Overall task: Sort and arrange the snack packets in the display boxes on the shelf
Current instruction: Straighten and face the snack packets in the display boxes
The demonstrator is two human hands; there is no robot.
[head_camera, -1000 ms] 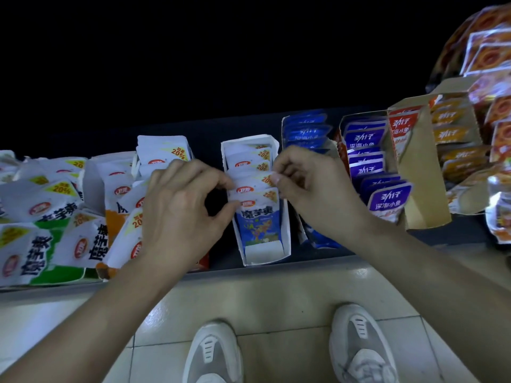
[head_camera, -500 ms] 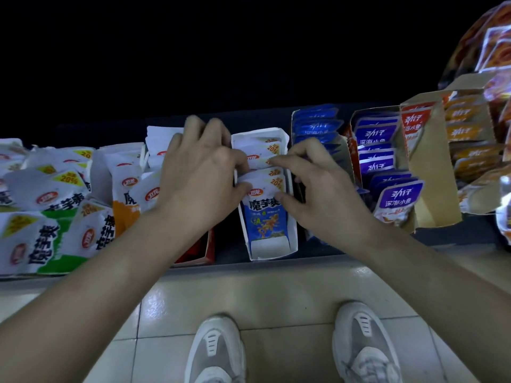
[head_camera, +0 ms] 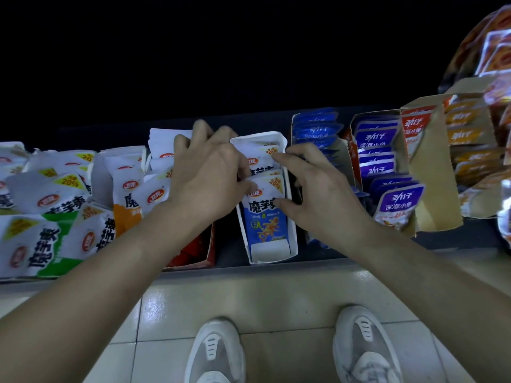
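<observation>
Head view: boxed blue packets (head_camera: 265, 217) lie between left hand (head_camera: 207, 175) and right hand (head_camera: 323, 194), both gripping them.

packets (head_camera: 265, 217) in display box (head_camera: 293, 246), left hand (head_camera: 206, 175) left, right hand (head_camera: 322, 194) right

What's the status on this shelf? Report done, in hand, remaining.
Done: blue packets and purple packets stand filed in their boxes. In hand: left hand and right hand square the blue-and-white packets in the white box. Remaining: loose packets heaped far left.
</observation>
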